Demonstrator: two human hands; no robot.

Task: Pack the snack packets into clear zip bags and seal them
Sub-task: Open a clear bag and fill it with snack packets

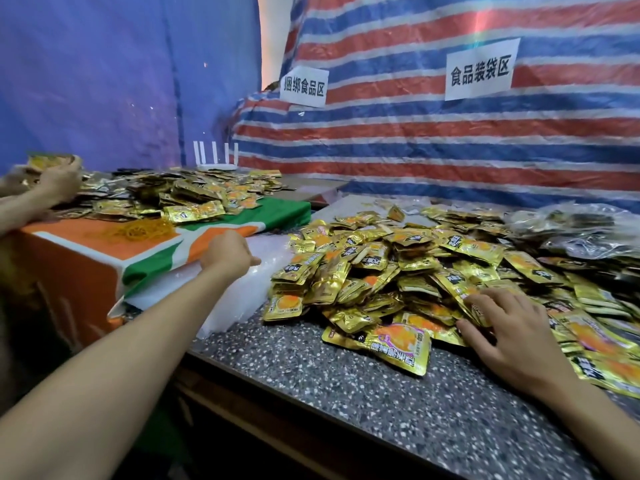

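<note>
The left hand (230, 254) reaches far and left to the stack of clear zip bags (239, 303), which lies on the bench (346, 393) between the packets and the cloth (104, 251). Its fingers are curled at the stack's far edge. Whether they pinch a bag cannot be told.

The right hand (512, 327) lies released, fingers spread and slightly bent, on the near side of the packets (381, 271). Its fingertips touch several gold packets and grasp none. One packet (388, 344) lies loose at the pile's near edge, just left of this hand.

The pile covers the middle and right of the bench and runs back to the striped tarp (415, 140). Filled bags (571, 230) sit at the far right. Bare speckled bench shows between the two arms, from the pile to the near edge, which runs diagonally from left to near right.

On the cloth, more packets and rubber bands (138, 232) lie. Another person's hand (59, 181) works at the far left.
</note>
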